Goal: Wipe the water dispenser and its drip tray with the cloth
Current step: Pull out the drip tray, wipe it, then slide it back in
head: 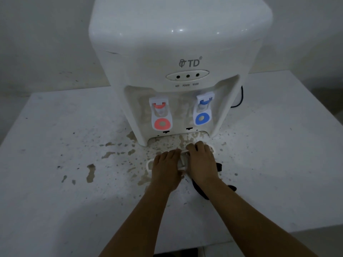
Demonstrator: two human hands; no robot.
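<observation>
Grimy and dim, the white tabletop [55, 164] stood against a pale wall and was spattered with brownish dried stains that spread out from the foot of the white plastic tabletop water dispenser [178, 62]. That dispenser sat upright near the back of the table, its red hot tap [161, 115] and blue cold tap [203, 110] hanging in the recess, and the slot at its base looked vacant and dirty. Just in front of that slot lay the white plastic drip tray [182, 160], pulled out onto the table, with both hands on it. The left hand [167, 167] rested over the tray's left part with fingers curled down over it, seemingly holding it, and the right hand [201, 160] gripped the right part, fingers bent over the far edge. A dark cloth [219, 166] lay beneath the right hand and wrist, trailing toward the near edge; whether the fingers also pinched it could not be told. The risks seemed plain enough: the tray was light and loose, so hard rubbing could skid it across the table or tip any water left in it onto the stains. The cloth, pinned under the wrist, might drag through the grime and smear it back onto the tray. A careless elbow could also nudge a tap lever.
</observation>
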